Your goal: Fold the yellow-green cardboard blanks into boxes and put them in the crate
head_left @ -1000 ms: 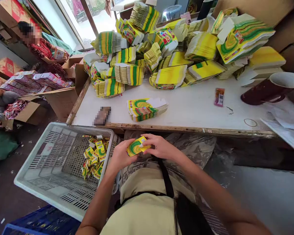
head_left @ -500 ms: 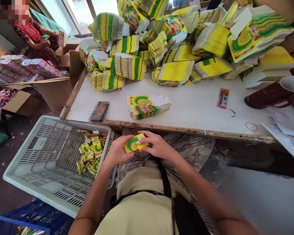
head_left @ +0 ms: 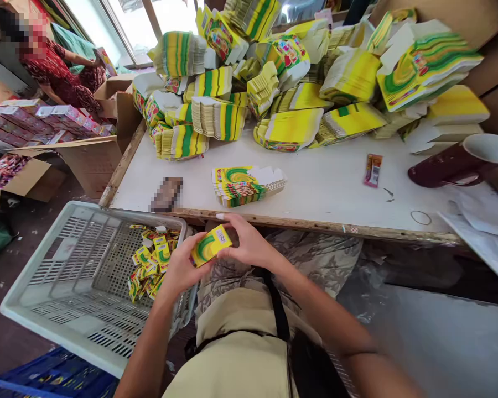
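My left hand [head_left: 181, 267] grips a small yellow and green cardboard box [head_left: 208, 247] by its left end, just in front of the table edge. The box's end with a barcode faces right and looks closed. My right hand [head_left: 249, 242] is beside that end, thumb and index finger spread apart; whether the thumb touches the box I cannot tell. Something white covers the right index fingertip. Left of my hands, a pale plastic crate [head_left: 72, 309] contains several similar small boxes [head_left: 151, 262]. A fanned stack of flat cartons [head_left: 243, 185] lies on the table ahead.
Bundles of flattened yellow cartons [head_left: 290, 130] are heaped along the back of the white table [head_left: 315, 188]. A dark red mug [head_left: 448, 166] and a small packet [head_left: 372, 170] are at the right. A blue crate [head_left: 62, 370] stands low left. Another person [head_left: 62, 66] works beside cardboard boxes.
My right fingers have come off the end of the box and spread apart. My left hand has carried the box slightly left, toward the crate.
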The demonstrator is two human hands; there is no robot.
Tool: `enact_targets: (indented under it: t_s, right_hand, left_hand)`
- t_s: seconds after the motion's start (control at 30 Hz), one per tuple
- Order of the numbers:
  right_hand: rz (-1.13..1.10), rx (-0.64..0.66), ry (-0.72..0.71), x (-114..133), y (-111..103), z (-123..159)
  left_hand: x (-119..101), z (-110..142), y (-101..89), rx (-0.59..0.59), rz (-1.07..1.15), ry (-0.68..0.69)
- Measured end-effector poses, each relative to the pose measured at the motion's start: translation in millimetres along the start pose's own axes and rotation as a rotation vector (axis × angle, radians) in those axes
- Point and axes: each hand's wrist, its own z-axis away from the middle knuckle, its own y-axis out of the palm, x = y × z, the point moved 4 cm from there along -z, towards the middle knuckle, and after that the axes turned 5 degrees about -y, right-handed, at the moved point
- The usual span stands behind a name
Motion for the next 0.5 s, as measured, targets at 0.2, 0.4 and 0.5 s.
enact_targets:
  t_s: [0.2,0.4,0.5]
  right_hand:
    - [0.451,-0.341,-0.017,-18.8,-74.5,-49.1]
    - [0.663,-0.190,0.086,-47.3,-87.7,-76.4]
    - [0.683,-0.249,0.061,-40.7,-86.9,-72.4]
  left_hand:
    - [64.2,25.2,-71.9,-0.285,-0.326,-0.140]
    - [54.3,24.2,-51.3,-0.194,-0.043,-0.162]
    - [20.9,6.3,-9.1,0.036,0.154,-0.081]
